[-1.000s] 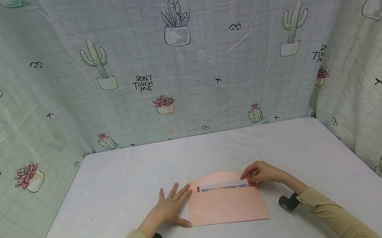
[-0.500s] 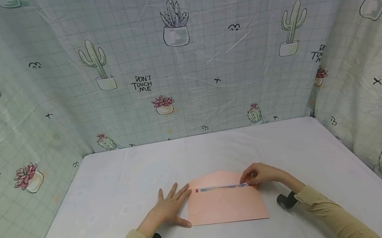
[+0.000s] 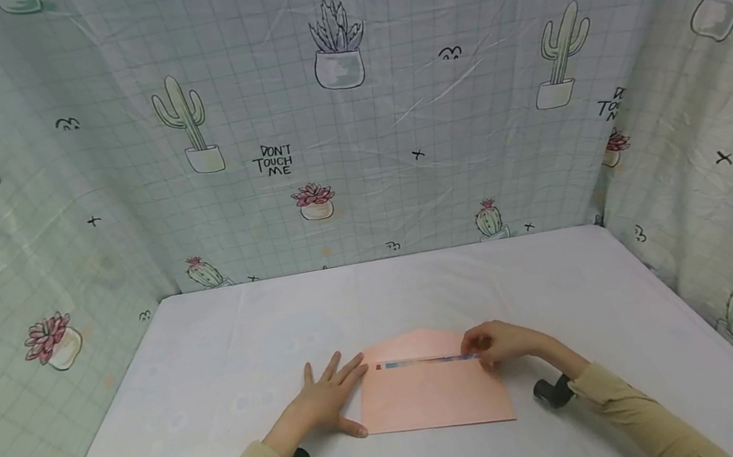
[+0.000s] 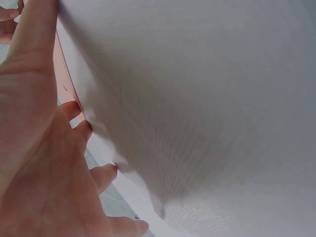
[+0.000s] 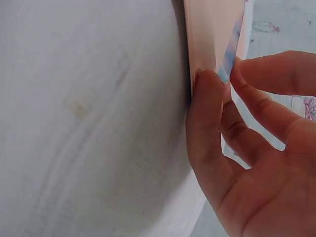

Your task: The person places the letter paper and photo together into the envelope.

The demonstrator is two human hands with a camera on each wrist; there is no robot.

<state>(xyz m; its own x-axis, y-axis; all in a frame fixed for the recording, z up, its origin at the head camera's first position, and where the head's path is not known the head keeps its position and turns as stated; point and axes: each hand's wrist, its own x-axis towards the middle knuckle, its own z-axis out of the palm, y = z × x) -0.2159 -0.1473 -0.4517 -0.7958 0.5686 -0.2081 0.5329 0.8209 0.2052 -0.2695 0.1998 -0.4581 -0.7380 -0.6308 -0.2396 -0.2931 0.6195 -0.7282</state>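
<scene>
A pink envelope lies on the table with its pointed flap opened away from me. From its mouth shows a thin strip of a flat printed sheet, blue with a red mark at its left end; the rest is hidden inside. My left hand rests with spread fingers at the envelope's left edge, fingertips touching it. At the right end of the mouth, my right hand pinches the envelope's edge. In the right wrist view its thumb lies on the front panel, other fingers behind, beside the sheet's end.
A white cloth covers the table. Behind and on both sides hangs a curtain printed with potted plants. Dark wrist-camera housings sit below both wrists.
The sheet has sunk slightly deeper into the envelope, so less of it shows. My right hand has shifted a little toward me, its thumb now over the front panel. The left hand stays put.
</scene>
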